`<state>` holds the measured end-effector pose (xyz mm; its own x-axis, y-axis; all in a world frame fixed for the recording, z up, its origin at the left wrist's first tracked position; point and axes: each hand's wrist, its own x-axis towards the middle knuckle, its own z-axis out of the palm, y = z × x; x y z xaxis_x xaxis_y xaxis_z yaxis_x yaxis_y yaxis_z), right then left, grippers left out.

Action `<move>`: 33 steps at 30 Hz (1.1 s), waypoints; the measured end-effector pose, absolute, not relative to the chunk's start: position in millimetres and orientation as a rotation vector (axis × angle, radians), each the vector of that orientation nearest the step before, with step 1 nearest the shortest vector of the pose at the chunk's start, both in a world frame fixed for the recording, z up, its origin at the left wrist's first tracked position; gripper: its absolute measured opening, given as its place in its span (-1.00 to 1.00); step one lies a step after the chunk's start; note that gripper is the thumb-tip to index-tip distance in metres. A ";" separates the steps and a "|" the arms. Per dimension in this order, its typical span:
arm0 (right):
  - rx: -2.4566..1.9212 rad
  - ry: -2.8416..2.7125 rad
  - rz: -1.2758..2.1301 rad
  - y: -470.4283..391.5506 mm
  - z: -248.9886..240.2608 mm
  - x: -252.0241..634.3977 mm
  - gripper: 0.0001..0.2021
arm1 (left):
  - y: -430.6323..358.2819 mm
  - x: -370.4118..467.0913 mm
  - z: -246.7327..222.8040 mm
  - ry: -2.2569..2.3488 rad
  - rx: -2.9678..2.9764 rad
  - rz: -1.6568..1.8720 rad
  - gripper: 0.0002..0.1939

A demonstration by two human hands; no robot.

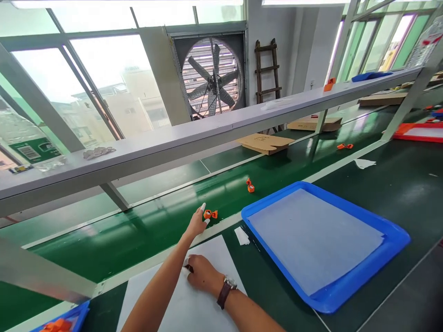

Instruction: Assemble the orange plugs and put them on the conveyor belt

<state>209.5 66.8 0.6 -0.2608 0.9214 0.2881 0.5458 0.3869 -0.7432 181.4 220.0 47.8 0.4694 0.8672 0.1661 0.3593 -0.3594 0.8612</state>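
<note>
The blue tray [396,237] lies on the dark green worktop [401,182], lined with a white sheet [311,240]. Left of the tray, the left hand [197,224] stretches out over the near edge of the green conveyor belt [155,216]. Its grip is spread only a little: thumb and forefinger, both tipped in white covers, stand either side of an orange hexagonal case [209,214], which lies on the belt to the left of the tray's left corner. Whether the fingertips touch the case, I cannot tell.

The right hand [204,273], with a brown-strapped watch [224,295] at the wrist, is also left of the tray, nearer the person, above white paper [187,304]. Its fingers are curled in, and the grip pinches a small dark piece [188,267], too little of it showing to name.

Just beside the tray's left edge lie white paper scraps [241,236]. Beyond the tray's left corner, another orange case [250,185] sits on the belt; a third orange case [345,146] lies past the tray's far edge.
</note>
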 end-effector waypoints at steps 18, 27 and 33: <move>-1.116 -1.511 1.236 72.2 3.3 217.6 -0.61 | 59.4 27.8 74.6 1.089 1.495 0.693 -0.47; -1.018 -1.523 1.357 50.3 12.3 203.1 -0.69 | 19.7 5.5 36.6 1.211 1.348 0.911 -0.53; -1.050 -1.518 1.196 45.4 8.4 197.9 -0.73 | 16.1 4.7 27.5 1.160 1.394 1.055 -0.74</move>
<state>197.9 45.4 8.4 -0.2262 0.9631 0.1461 0.0835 0.1686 -0.9821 4.7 16.1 27.5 0.1603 0.9868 0.0248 0.1175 -0.0440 0.9921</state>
